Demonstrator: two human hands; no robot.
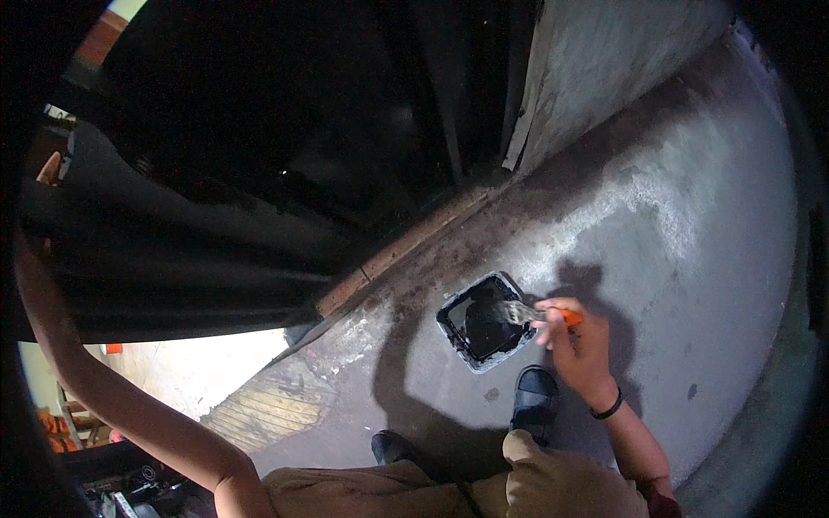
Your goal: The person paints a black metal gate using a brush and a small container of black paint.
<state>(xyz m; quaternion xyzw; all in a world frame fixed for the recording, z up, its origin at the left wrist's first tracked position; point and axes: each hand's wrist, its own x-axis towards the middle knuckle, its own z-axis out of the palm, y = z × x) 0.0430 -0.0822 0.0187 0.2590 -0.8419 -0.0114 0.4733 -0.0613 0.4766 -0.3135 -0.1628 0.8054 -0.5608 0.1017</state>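
Observation:
My right hand (574,345) grips a paintbrush (560,317) by its orange handle. The brush's bristles are blurred and hang over the right side of a square tub (488,367) with black paint inside. The tub stands on the floor, its rim smeared with black. At the far left, my left hand (49,170) is at the outer edge of a large black door panel (224,259); some fingers show, bent against that edge, and the rest are lost in the dark. Black covers most of the panel, with a few glossy spots.
A brick-coloured sill (389,246) runs along the panel's foot. Beyond it rises a grey wall (613,69). My sandalled feet (535,397) are close to the tub. A ribbed yellowish floor patch (268,410) and a dark box of tools (138,492) are at the lower left.

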